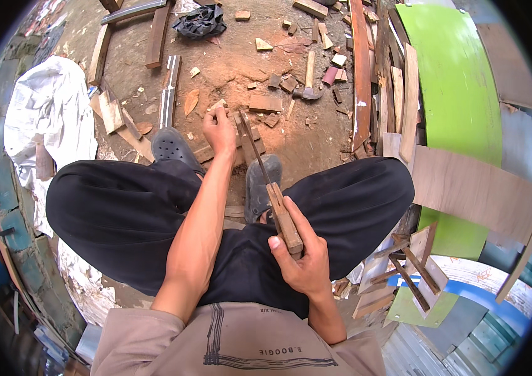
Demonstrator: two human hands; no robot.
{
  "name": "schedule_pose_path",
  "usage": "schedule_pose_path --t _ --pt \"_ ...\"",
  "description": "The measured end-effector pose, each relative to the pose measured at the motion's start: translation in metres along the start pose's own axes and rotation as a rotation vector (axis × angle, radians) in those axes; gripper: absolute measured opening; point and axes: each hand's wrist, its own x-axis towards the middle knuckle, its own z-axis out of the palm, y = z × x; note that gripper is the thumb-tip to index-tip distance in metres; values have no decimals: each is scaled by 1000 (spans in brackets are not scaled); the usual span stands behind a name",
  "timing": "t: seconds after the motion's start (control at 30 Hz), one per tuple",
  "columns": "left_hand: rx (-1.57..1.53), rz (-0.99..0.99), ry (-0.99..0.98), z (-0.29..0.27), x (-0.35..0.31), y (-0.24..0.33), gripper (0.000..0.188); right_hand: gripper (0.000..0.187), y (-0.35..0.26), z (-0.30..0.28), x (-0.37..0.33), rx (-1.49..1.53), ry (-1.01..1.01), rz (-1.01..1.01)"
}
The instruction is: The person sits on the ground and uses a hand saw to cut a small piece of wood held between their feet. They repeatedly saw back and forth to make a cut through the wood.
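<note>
My right hand (301, 254) wraps round the wooden handle of a handsaw (286, 219). Its thin dark blade is seen almost edge-on and points away from me. Closed fingers of my left hand (220, 133) are at a small pale piece of wood (217, 105), partly hidden by them. Beside that hand, under the blade's far end, lies a brown wooden board (250, 149) between my feet. My grey clogs (175, 149) stand on either side of it.
Reddish sawdust and several offcuts (266, 103) cover the ground ahead. A hammer (308, 81) lies among them. Long timber strips (360, 75) and a green panel (454, 75) are on the right. White cloth (49, 113) lies at the left, near a metal-faced bar (169, 91).
</note>
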Motion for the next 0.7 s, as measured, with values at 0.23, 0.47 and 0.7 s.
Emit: schedule_pose_path --t 0.23,0.47,0.7 --pt "-139 357 -710 -16 -93 115 35 71 -11 -2 20 242 -104 180" --pt "-52 560 -864 -50 -114 139 41 85 -37 -8 41 456 -151 233" --pt "-112 591 -734 -47 -138 152 46 97 -62 9 47 268 -75 287"
